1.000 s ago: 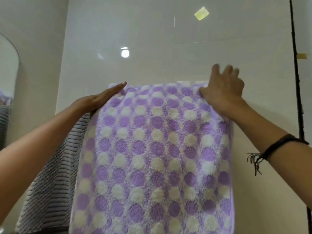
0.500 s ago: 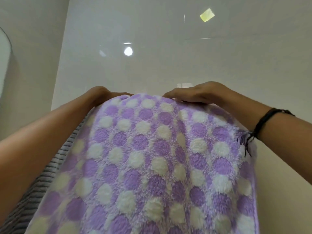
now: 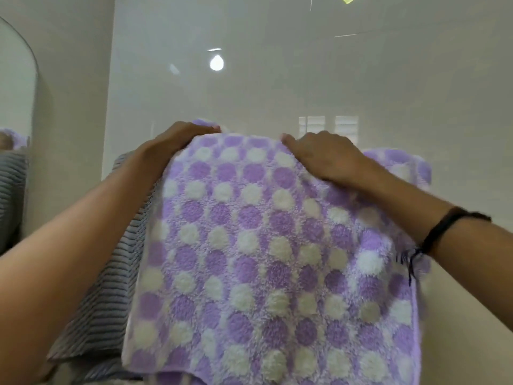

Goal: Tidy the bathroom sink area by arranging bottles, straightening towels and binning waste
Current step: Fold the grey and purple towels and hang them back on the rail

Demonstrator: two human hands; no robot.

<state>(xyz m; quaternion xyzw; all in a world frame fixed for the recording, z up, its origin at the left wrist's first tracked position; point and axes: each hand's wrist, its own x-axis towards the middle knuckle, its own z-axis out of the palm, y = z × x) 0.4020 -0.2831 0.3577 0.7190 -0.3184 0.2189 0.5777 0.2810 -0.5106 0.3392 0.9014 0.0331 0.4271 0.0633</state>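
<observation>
Head view, both hands (image 3: 180,136) (image 3: 324,154) clutching dotted towel (image 3: 272,245) top, rail hidden, striped towel (image 3: 111,301) half-covered.

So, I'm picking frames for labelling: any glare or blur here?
Head view: bright lamp glare and window reflections on the glossy cream wall tiles; the purple-and-white dotted fleece towel is softly blurred toward its lower edge.

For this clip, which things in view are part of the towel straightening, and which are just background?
In use:
- purple dotted towel, hung against the wall
- left hand, on its top edge
- right hand, on its top edge

Not being handled:
- grey striped towel, hanging to the left and partly behind
- mirror, at the left edge
- tiled wall
- black wrist cord
</observation>
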